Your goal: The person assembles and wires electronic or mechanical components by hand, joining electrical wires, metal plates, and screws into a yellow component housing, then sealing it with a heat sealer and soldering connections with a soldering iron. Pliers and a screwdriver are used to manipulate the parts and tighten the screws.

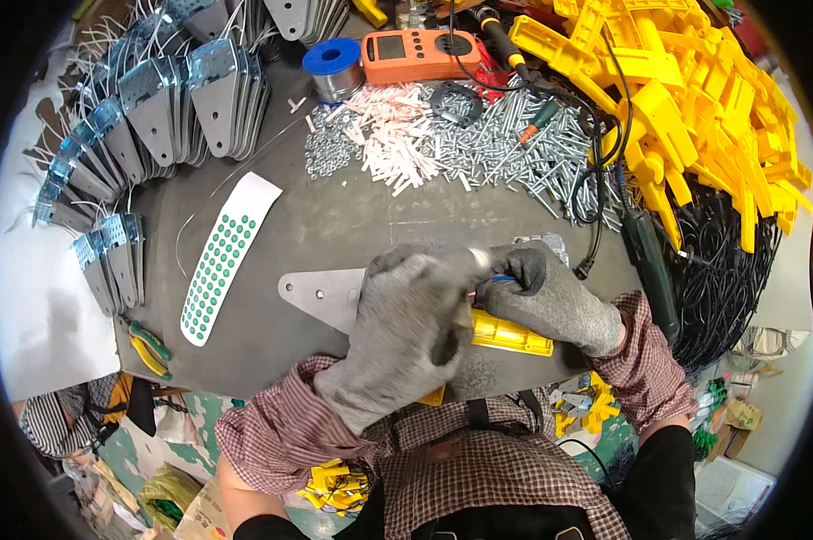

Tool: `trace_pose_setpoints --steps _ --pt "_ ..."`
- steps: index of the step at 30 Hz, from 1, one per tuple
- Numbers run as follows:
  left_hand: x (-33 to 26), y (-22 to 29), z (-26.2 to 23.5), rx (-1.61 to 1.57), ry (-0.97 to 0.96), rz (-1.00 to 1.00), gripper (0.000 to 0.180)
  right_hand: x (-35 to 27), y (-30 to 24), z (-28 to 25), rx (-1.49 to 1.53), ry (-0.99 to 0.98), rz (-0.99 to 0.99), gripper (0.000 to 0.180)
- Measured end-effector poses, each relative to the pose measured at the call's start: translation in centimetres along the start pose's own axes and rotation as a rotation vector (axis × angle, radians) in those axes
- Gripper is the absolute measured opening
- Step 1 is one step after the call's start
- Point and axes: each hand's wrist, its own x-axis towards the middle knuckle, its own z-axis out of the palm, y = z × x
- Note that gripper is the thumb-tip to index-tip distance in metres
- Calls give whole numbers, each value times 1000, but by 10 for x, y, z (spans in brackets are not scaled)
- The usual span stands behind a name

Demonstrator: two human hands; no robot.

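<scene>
Both my hands wear grey gloves and meet over the near middle of the table. My left hand [406, 333] is smeared by motion, so its fingers cannot be read. My right hand [551, 297] is closed in a pinch, with a thin blue wire [502, 279] showing at its fingers. A small white piece [480, 259], blurred, shows between the hands; its kind is unclear. Partly under my left hand lies a flat grey metal plate [321, 292] with holes and a rounded tip. A yellow plastic housing [512, 333] lies below my right hand, partly covered.
Screws [514, 144], pale sleeves [393, 130], a solder spool [333, 70] and an orange multimeter [415, 56] sit at the back. Yellow parts [668, 99] and black cables [726, 270] pile right. Metal brackets [159, 103], a green-dotted sticker sheet [222, 261] and pliers [147, 349] are left.
</scene>
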Motion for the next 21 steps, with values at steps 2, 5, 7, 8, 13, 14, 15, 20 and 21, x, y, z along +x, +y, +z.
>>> trace_pose_setpoints --steps 2,5,7,8,13,14,15,20,21 --pt "-5 -2 2 -650 204 -323 26 -2 -24 -2 -161 42 -80 21" --pt "-7 -15 -1 -538 35 -363 33 -9 -19 -1 -450 139 -395 20" --pt "-6 -15 -1 -550 0 -338 47 -11 -14 -3 -311 115 -335 17" --pt "-4 -13 -2 -274 -4 -112 45 -7 -7 -3 -311 125 -333 17" --pt "-8 -18 2 -38 19 80 38 1 -13 -8 82 -62 -84 21" --pt "-9 -19 3 -332 44 -144 37 -4 -18 -6 -59 -2 -94 23" --pt "-4 -12 3 -447 95 -235 38 -10 -20 -2 -302 184 -361 32" --pt "-4 -16 6 -401 84 -199 35 -15 -12 -6 -724 183 -492 45" --pt "-5 -15 2 -477 56 -245 42 -13 -11 -4 -638 162 -459 42"
